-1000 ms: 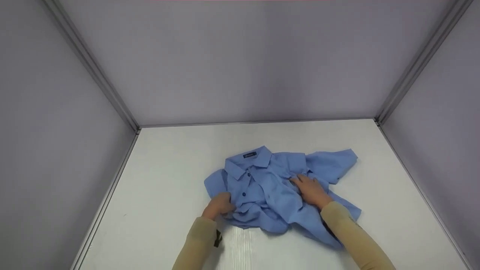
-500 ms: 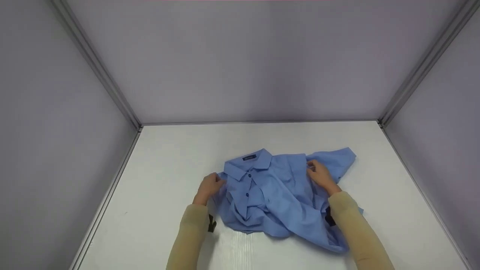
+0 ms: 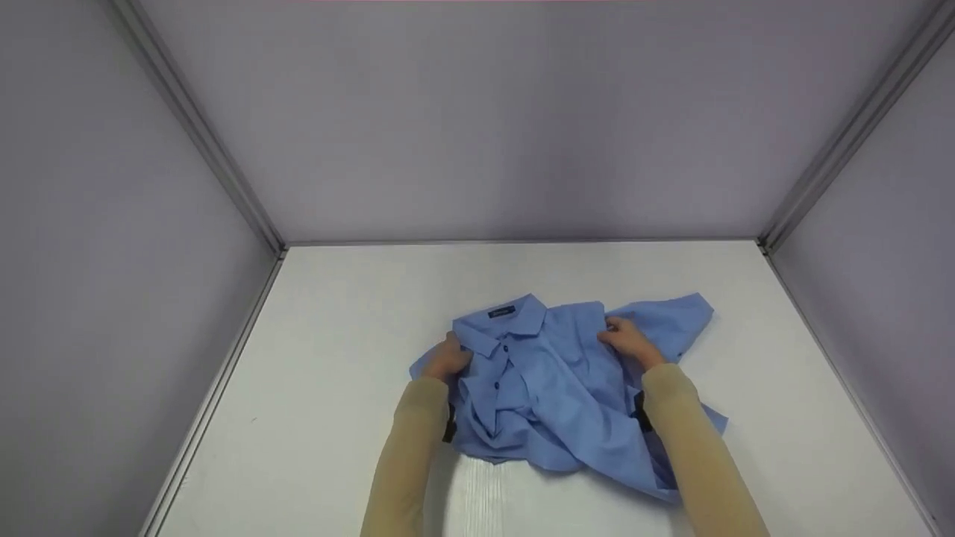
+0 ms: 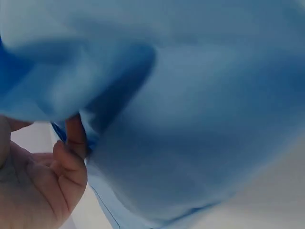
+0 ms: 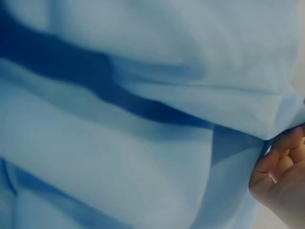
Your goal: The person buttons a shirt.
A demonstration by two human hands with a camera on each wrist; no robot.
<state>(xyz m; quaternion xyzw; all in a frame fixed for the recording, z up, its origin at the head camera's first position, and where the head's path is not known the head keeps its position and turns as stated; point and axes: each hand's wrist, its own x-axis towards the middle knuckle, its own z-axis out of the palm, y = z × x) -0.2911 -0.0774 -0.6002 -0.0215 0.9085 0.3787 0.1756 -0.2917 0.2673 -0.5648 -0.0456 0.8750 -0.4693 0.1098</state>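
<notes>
A light blue short-sleeved shirt [image 3: 522,403] lies crumpled, front up, with its collar toward the back and a dark label inside the neck. My left hand [image 3: 448,356] grips the shirt's left shoulder beside the collar; in the left wrist view its fingers [image 4: 76,136] curl into a fold of cloth. At the opposite shoulder, my right hand [image 3: 630,343] pinches the edge by the sleeve [image 3: 668,321], which spreads out to the right. The right wrist view shows that hand's curled fingers [image 5: 264,167] at the cloth's edge, below several loose folds.
The shirt lies on a white table [image 3: 336,321] enclosed by a grey back panel [image 3: 477,127] and grey side panels. Metal rails run along the corners. The shirt's lower part bunches toward the front, partly under my right forearm [image 3: 694,447].
My left hand has moved from the shirt's lower left side up to the shoulder by the collar. My right hand has gone from the shirt's front to the right shoulder, and both now hold cloth.
</notes>
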